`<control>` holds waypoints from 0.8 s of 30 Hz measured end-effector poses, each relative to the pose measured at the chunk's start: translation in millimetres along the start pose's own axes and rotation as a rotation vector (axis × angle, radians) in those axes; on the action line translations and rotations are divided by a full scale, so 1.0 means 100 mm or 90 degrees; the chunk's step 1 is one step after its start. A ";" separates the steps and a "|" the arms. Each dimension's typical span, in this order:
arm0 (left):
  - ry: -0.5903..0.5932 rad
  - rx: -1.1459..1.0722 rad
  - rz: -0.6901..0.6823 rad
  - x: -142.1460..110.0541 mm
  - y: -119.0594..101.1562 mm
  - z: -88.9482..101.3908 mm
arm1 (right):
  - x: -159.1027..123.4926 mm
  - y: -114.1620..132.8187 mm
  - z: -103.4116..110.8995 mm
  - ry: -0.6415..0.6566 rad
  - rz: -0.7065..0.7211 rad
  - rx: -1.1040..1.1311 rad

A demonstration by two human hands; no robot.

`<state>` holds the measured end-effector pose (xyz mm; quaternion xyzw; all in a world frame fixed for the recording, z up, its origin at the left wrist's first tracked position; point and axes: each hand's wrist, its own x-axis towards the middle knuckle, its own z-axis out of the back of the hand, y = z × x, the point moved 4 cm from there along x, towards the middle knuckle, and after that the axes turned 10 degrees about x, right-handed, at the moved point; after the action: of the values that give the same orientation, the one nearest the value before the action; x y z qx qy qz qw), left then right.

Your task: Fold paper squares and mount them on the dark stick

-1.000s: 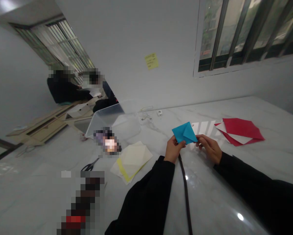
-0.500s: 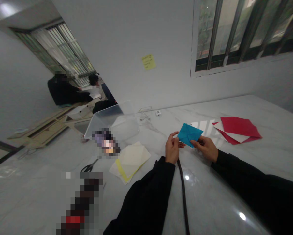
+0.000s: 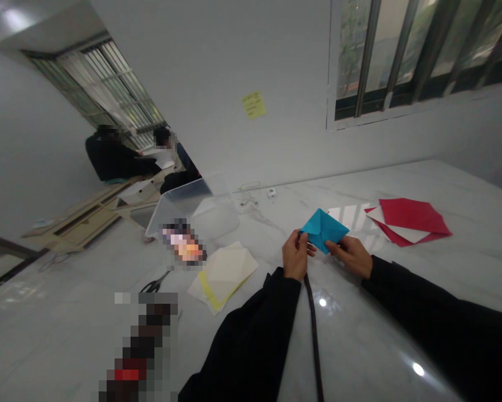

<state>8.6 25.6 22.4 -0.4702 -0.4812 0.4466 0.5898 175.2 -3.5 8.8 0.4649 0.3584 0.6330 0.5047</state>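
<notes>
A folded sheet of blue paper (image 3: 323, 228) is held up above the marble-patterned table, with crease lines meeting near its middle. My left hand (image 3: 296, 254) pinches its left corner between thumb and fingers. On the lower right edge, my right hand (image 3: 353, 255) grips it, the thumb lying on the face turned toward me. The fingers behind the paper are partly hidden. Red and white sheets of paper (image 3: 410, 220) lie to the right of my right hand. Left of my left hand rests a pile of cream and yellow paper (image 3: 228, 273).
Black-handled scissors (image 3: 152, 286) lie left of the cream pile, near a clear plastic bin (image 3: 192, 201). A dark cord (image 3: 313, 335) runs down the table from below my left hand. By the wall sits a small white plug (image 3: 271, 192). Two people sit at the far left.
The blue paper has turned slightly in my hands, and its creased flaps show more clearly. Both hands keep hold of it in nearly the same place.
</notes>
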 end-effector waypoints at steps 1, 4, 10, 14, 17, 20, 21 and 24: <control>-0.005 -0.008 0.011 0.00 0.00 0.00 | 0.00 0.02 0.00 0.015 0.007 -0.005; -0.031 -0.037 0.048 0.02 0.02 0.02 | -0.02 0.08 -0.02 0.065 0.035 -0.005; -0.013 -0.069 0.079 0.06 0.02 0.04 | -0.04 0.08 -0.03 0.085 0.032 -0.007; -0.004 -0.099 0.100 0.07 0.06 0.04 | -0.04 0.08 -0.05 0.108 0.054 -0.013; -0.015 -0.090 0.096 0.10 0.10 0.06 | -0.05 0.11 -0.06 0.112 0.069 -0.020; -0.012 -0.065 0.086 0.10 0.09 0.07 | -0.03 0.10 -0.02 0.069 0.041 0.009; -0.009 -0.058 0.078 0.10 0.08 0.07 | -0.02 0.07 0.00 0.040 0.019 0.027; 0.018 -0.014 0.030 0.06 0.00 0.04 | 0.01 -0.01 0.07 -0.055 -0.046 0.100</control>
<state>5.5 32.2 23.6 -0.4944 -0.4665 0.4484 0.5804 182.6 -2.7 10.0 0.5170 0.4013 0.5633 0.5043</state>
